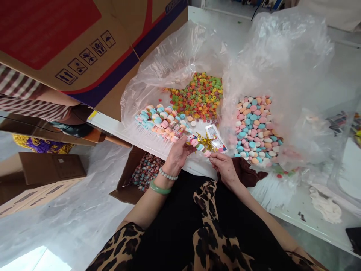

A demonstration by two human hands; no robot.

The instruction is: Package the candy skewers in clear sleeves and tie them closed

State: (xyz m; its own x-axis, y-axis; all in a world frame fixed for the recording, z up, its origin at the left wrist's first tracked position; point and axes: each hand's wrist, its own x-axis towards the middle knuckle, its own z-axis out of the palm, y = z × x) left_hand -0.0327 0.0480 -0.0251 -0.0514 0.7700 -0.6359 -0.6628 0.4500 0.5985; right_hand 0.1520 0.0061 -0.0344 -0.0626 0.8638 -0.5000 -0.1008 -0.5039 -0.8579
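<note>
The left grip (178, 154) and right grip (225, 167) pinch opposite ends of a candy skewer (200, 147) between them. Assembling or bagging it seems in hand; the next move calls for light, steady pressure, gold twist ties (208, 141) lying just beyond both grips.

Your candies (200, 147) look pretty matt, that left bag (180, 56) is crinkly glossy plastic, and your bangle (159, 188) looks polished.
</note>
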